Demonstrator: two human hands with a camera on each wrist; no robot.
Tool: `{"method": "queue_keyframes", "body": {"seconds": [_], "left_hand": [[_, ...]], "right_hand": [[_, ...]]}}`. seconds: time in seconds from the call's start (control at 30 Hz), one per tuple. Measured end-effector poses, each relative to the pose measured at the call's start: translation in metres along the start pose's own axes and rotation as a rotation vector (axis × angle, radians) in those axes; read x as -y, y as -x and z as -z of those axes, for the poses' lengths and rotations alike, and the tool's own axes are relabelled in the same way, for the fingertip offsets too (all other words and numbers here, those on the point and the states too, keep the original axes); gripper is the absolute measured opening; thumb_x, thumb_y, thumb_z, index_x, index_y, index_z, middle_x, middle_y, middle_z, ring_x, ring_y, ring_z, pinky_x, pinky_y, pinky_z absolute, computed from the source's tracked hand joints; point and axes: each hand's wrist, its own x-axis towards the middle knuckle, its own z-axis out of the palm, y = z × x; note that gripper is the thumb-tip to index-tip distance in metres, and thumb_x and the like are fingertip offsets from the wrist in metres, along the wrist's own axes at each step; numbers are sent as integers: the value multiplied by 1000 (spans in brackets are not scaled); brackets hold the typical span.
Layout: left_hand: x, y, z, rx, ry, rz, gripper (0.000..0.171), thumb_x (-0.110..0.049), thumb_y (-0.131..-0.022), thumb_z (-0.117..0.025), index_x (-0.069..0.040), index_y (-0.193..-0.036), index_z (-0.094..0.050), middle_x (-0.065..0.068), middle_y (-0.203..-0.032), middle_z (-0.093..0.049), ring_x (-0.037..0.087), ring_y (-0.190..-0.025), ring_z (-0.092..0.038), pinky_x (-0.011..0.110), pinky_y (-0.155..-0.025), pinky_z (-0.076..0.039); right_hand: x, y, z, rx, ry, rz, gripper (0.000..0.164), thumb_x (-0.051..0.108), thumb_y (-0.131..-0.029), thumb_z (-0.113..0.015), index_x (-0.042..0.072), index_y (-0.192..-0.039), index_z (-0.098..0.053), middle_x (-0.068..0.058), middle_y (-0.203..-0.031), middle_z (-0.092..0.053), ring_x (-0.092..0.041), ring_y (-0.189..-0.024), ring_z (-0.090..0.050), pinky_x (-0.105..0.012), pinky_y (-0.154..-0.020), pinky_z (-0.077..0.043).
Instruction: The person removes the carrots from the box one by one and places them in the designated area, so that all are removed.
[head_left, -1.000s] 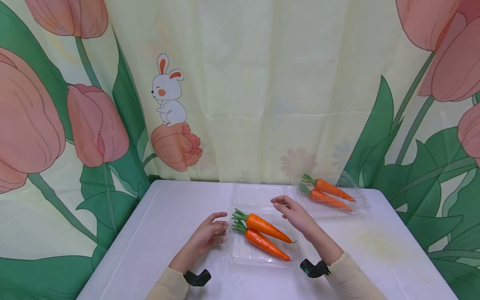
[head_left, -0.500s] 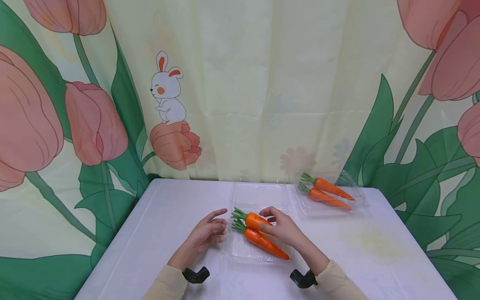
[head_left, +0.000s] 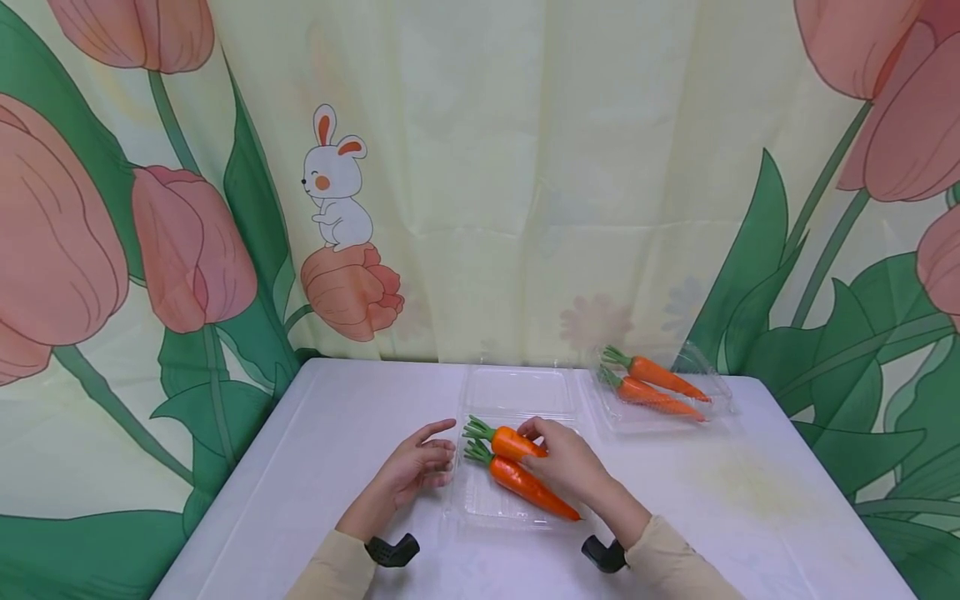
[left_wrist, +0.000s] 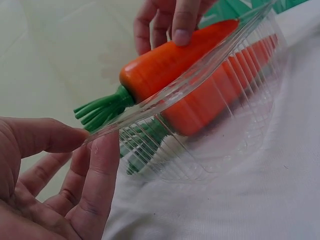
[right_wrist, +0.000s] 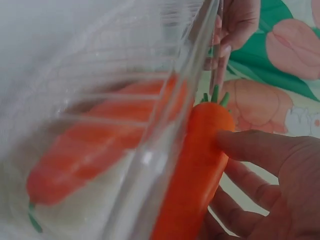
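Observation:
A clear plastic clamshell box (head_left: 480, 508) lies with its lid folded back, two orange carrots with green tops in it. My left hand (head_left: 418, 465) is at the box's left edge; in the left wrist view its thumb (left_wrist: 55, 136) and fingers come together at the rim. My right hand (head_left: 570, 458) grips the farther carrot (head_left: 510, 442), thumb (right_wrist: 250, 145) on one side and fingers on the other. That carrot sits above the rim line in both wrist views. The nearer carrot (head_left: 528, 487) lies inside, seen through the ribbed wall.
A second clear box (head_left: 615, 421) holding two carrots stands at the back right of the white table (head_left: 337, 433). Behind the table hangs a curtain (head_left: 480, 208) printed with tulips and a rabbit. The opened lid (head_left: 517, 387) lies toward the back edge.
My right hand has come down and toward me from above the box's far right, and now grips the farther carrot. The left hand has stayed at the box's edge.

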Motion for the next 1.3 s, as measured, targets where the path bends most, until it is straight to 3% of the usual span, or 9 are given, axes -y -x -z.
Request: {"method": "queue_keyframes", "body": {"seconds": [0.33, 0.57, 1.3], "left_hand": [[0, -1, 2, 1, 8, 0, 62, -7, -93, -70, -15, -151, -49, 6, -107, -64, 16, -81, -65, 31, -69, -62], [0, 0, 1, 0, 8, 0, 62, -7, -93, -70, -16, -151, -50, 6, -107, -64, 17, -82, -65, 31, -69, -62], [2, 1, 1, -2, -17, -14, 62, -6, -93, -69, -15, -151, -50, 6, -107, -65, 17, -83, -65, 31, -69, -62]], "right_hand": [[7, -4, 5, 22, 128, -5, 35, 20, -86, -81, 18, -118, -67, -1, -106, -69, -17, -88, -60, -40, -83, -57], [7, -6, 10, 30, 193, 51, 34, 18, -84, -83, 12, -116, -72, -1, -101, -71, -17, -86, -62, -40, -81, -57], [6, -8, 12, 6, 102, -11, 39, 21, -86, -83, 14, -122, -70, -2, -106, -73, -17, -88, -65, -38, -78, -59]]}}
